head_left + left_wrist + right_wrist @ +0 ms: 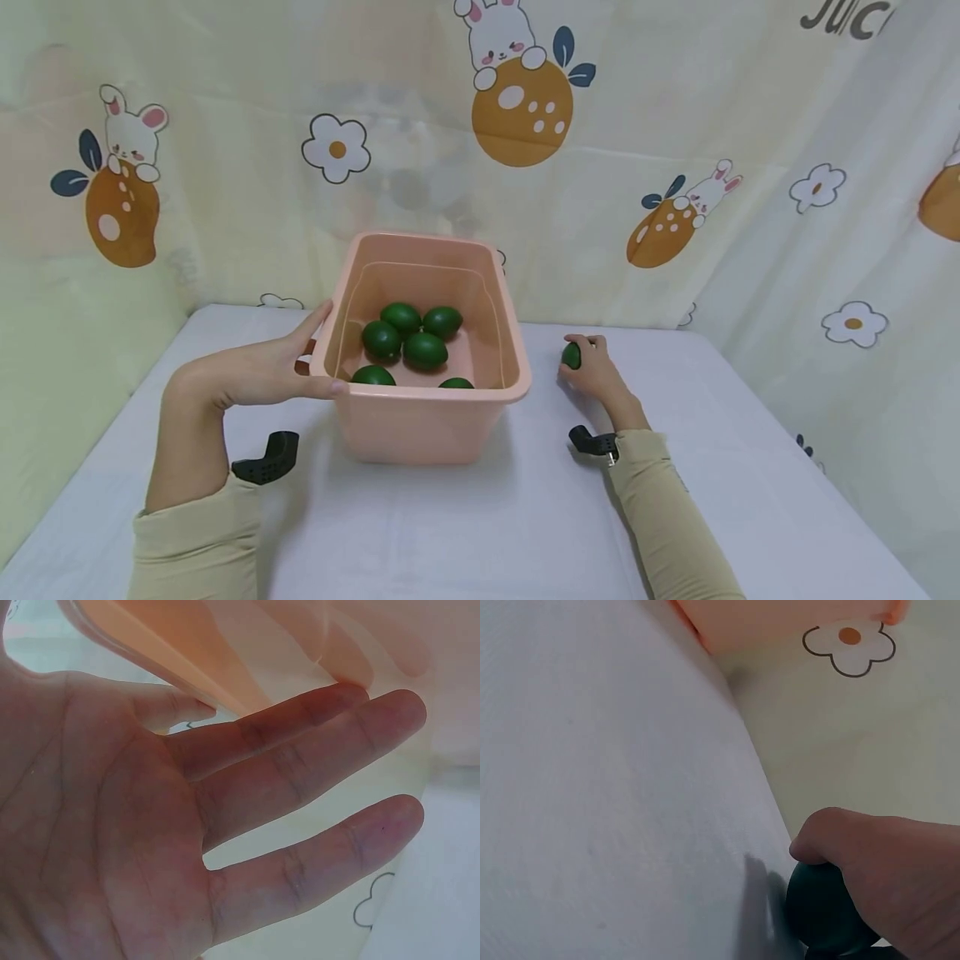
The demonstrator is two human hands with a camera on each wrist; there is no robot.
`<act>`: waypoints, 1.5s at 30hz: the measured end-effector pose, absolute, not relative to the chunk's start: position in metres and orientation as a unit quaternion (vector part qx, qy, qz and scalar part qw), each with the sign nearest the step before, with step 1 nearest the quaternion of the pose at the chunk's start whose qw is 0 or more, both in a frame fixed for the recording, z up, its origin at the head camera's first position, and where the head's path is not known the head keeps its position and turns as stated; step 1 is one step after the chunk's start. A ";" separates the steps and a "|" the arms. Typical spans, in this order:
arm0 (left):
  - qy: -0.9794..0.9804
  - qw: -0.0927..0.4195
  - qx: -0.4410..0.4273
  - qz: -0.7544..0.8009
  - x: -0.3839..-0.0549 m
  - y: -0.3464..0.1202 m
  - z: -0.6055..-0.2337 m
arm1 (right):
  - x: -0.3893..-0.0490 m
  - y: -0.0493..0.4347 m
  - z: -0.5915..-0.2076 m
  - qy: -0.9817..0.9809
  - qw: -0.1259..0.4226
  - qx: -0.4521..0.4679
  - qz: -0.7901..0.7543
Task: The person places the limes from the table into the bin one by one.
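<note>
A pink plastic bin [420, 425] stands on the table, with several dark green limes [425, 352] inside. My left hand [258, 371] is at the bin's left side, its thumb touching the front left corner of the rim. The left wrist view shows this hand's fingers [315, 862] straight and spread beside the bin wall [172, 637]. To the right of the bin, my right hand [596, 371] grips a single green lime [572, 356] close to the tabletop. In the right wrist view, the thumb lies against this lime [821, 907], and the other fingers are mostly hidden.
A white cloth covers the table [450, 533]. Behind it hangs a pale curtain [247, 208] printed with rabbits, fruit and flowers, which also runs along both sides. Black wrist-worn devices [266, 458] project from both wrists.
</note>
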State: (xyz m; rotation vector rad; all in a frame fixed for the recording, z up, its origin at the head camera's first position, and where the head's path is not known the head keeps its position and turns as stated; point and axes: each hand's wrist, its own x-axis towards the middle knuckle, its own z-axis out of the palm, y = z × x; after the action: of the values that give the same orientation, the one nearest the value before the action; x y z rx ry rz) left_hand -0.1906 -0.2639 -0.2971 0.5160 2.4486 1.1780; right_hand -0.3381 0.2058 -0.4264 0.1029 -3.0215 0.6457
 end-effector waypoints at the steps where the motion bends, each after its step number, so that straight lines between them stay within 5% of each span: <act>1: 0.870 0.187 0.183 0.418 -0.190 -0.265 -0.297 | -0.338 0.206 -0.426 -0.976 0.029 0.031 0.212; 45: 0.866 0.187 0.192 0.422 -0.189 -0.262 -0.297 | -0.330 0.205 -0.406 -0.965 0.071 -0.013 0.253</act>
State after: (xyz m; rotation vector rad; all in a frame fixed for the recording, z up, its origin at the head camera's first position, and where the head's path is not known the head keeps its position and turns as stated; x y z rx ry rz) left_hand -0.1891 -0.2625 -0.2971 0.5399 2.4385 1.1882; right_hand -0.3300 0.2047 -0.4063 -0.0381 -2.9003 0.7617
